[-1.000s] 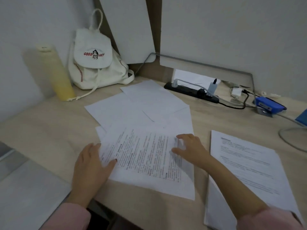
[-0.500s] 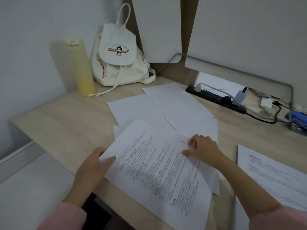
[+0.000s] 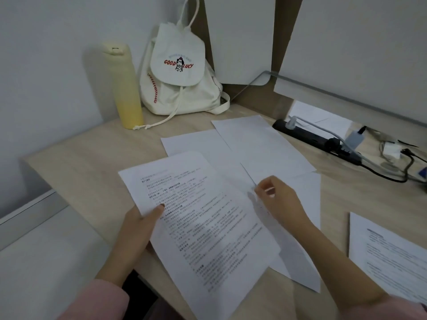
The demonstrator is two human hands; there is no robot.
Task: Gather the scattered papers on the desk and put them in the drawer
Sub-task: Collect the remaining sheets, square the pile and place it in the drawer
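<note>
Now the left hand [image 3: 136, 225] has lifted the printed sheet [image 3: 203, 218] off the desk [image 3: 92, 162] near its front edge, thumb pinching it, while the right hand [image 3: 280, 200] pinches a blank sheet [image 3: 300, 192] beside it

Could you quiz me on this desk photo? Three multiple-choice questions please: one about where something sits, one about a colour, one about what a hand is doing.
1. Where is the white drawstring bag?
A. in the back corner of the desk, beside the bottle
B. on the floor
C. on the printed sheet

2. What colour is the tall bottle?
A. blue
B. pale yellow
C. black

3. What is the left hand doing?
A. resting on the bag
B. holding the bottle
C. gripping the printed sheet at its edge

Answers: 1 A, the bag leans in the corner right of the bottle. 2 B, its body is pale yellow. 3 C, the thumb lies on top of the sheet's left edge.
</note>
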